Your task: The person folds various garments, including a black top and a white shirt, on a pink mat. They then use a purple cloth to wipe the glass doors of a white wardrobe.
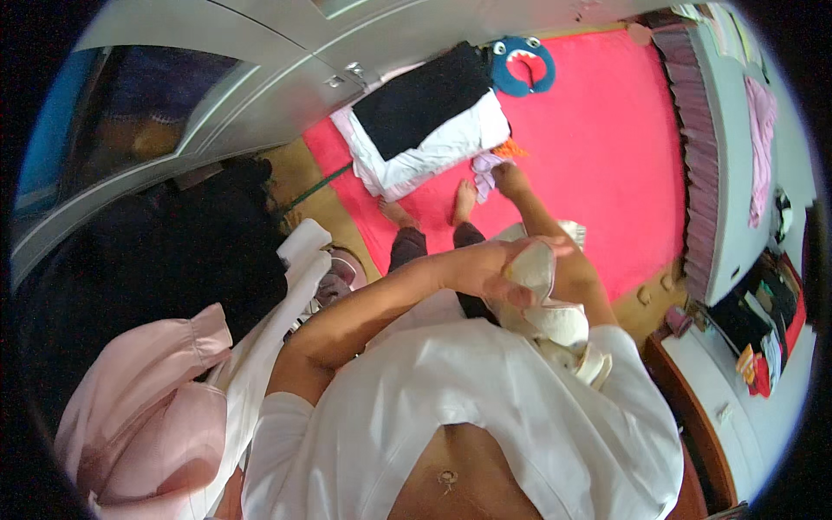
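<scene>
Crossing in front of my white shirt, my left hand (523, 273) grips a bunched cream-white cloth (562, 322) between thumb and fingers; its folds hang toward my right upper arm. Farther down, my right hand (510, 179) reaches to the floor beside a crumpled lavender cloth (484, 170), with its fingers too hidden to show a grip. A small orange cloth (510, 148) lies just beyond that hand. Next to it is a flat pile of white cloth (448, 153) with a folded black cloth (422, 97) on top. My bare feet are by the pile's near edge.
A bright pink mat (604, 143) covers the floor, with a blue monster-faced neck pillow (523, 68) on it. Grey cabinet doors (286, 84) stand ahead. Pink (156, 390) and black garments lie or hang at left. A bed with a ruffled skirt (699, 162) edges the right side.
</scene>
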Available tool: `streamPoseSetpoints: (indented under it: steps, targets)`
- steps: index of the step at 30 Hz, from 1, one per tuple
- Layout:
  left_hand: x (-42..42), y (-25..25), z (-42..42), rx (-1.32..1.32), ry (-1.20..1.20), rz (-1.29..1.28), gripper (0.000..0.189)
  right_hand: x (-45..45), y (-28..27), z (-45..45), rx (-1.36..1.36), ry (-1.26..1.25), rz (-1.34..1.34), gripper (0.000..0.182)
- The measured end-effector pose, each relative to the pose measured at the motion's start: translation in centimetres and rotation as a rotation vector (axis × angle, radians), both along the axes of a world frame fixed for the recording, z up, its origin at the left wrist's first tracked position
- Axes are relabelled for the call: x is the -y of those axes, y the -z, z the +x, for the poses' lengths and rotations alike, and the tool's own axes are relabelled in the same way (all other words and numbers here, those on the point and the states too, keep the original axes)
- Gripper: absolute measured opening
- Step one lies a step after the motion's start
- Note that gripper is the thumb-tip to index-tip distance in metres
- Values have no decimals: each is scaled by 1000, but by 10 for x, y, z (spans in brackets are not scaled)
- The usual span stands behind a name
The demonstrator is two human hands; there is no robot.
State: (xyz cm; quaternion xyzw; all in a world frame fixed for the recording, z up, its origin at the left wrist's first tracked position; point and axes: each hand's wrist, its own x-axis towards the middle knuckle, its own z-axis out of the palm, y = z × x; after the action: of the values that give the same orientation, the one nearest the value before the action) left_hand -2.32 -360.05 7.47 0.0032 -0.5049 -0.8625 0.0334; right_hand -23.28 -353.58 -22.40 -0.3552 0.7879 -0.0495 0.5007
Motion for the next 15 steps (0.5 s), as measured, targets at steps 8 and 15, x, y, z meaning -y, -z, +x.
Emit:
streamPoseSetpoints:
  steps: [8, 15]
  targets:
    - [-33, -59, -8, 16, 195, 171, 91, -4, -65, -85, 244, 790, -53, 30]
    - [-37, -80, 2, 310, 146, 95, 53, 3, -122, -106, 127, 291, -34, 34]
